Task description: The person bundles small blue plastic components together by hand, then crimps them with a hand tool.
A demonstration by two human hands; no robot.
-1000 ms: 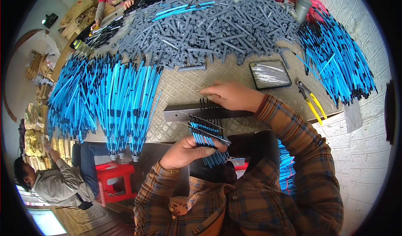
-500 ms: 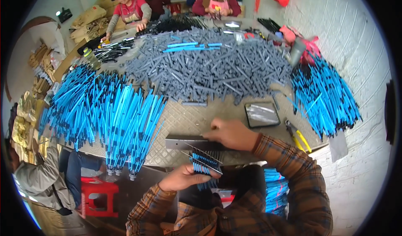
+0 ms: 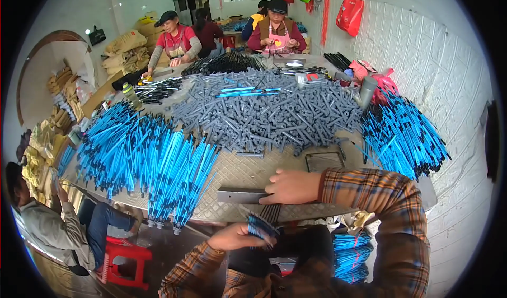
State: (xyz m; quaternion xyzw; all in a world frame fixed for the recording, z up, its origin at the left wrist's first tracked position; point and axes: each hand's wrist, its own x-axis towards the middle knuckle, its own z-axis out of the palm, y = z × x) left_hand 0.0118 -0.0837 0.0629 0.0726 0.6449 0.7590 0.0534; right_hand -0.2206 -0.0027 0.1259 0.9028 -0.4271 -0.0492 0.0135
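My left hand [image 3: 235, 238] is closed round a small bundle of thin blue-and-black rods [image 3: 261, 226], held just off the table's near edge, over my lap. The bundle is slightly blurred. My right hand [image 3: 293, 187] lies closed over the right end of a flat grey metal bar [image 3: 238, 195]. This bar runs along the table's near edge, with a small hole near its left end. Dark thin rod ends [image 3: 271, 212] show between the bar and my left hand. What sits under my right fingers is hidden.
Grey plastic tubes [image 3: 264, 113] are heaped mid-table. Blue rods are piled at left [image 3: 177, 166] and right [image 3: 404, 131]. A dark-rimmed tray [image 3: 323, 161] lies near my right forearm. Tied blue bundles [image 3: 350, 255] stand below the table. Co-workers sit across and at left, near a red stool [image 3: 127, 261].
The view has tilted up, showing more of the room. The rods in my left hand are tilted differently. The yellow-handled pliers no longer show; my right forearm covers that part of the table.
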